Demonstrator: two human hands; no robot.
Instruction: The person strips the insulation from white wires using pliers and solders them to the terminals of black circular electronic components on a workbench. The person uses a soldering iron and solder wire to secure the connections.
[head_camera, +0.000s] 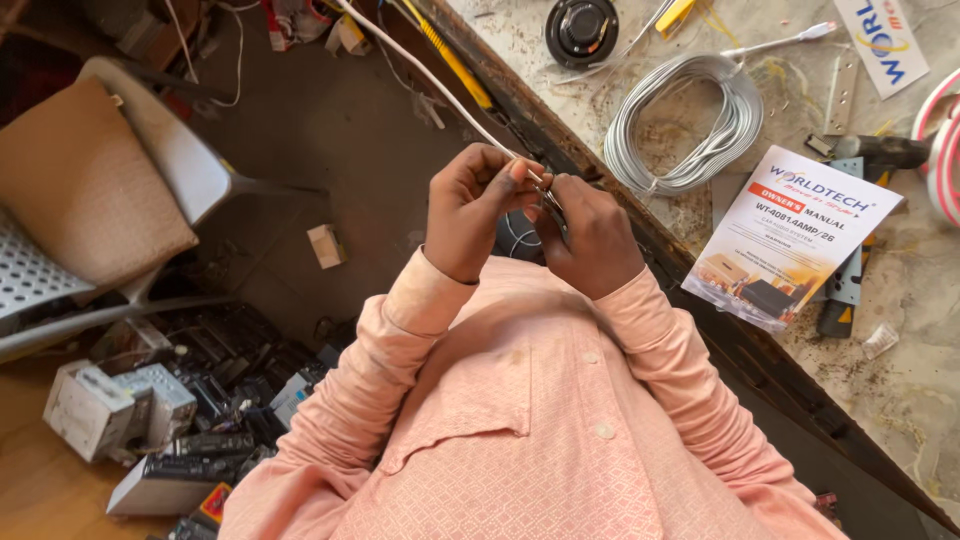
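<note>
Head view, looking down over a peach long-sleeved shirt (520, 440). Both hands meet in front of the chest, just off the edge of the stained stone worktop (900, 380). The left hand (470, 212) is closed, thumb and forefinger pinching a thin white two-core cable (425, 80) near its end. The right hand (590, 238) is also closed, fingers curled round what appears to be a small metal tool at the same spot; its form is largely hidden. The hands touch each other, which probably steadies the fine work at the cable tip.

The cable's long axis runs diagonally, from the pinch point up and to the left toward the top of the view, taut and nearly straight; its free end points down into the hands. A short loop of it shows between the wrists.

On the worktop lie a coil of pale grey cable (690, 120), near the hands, a glossy white and orange printed booklet (790, 235) resting partly on dark tools, and a round black speaker part (581, 30). On the floor to the left stand a white plastic chair with a tan cushion (85, 185) and a heap of grey and black electronic units (160, 410).
</note>
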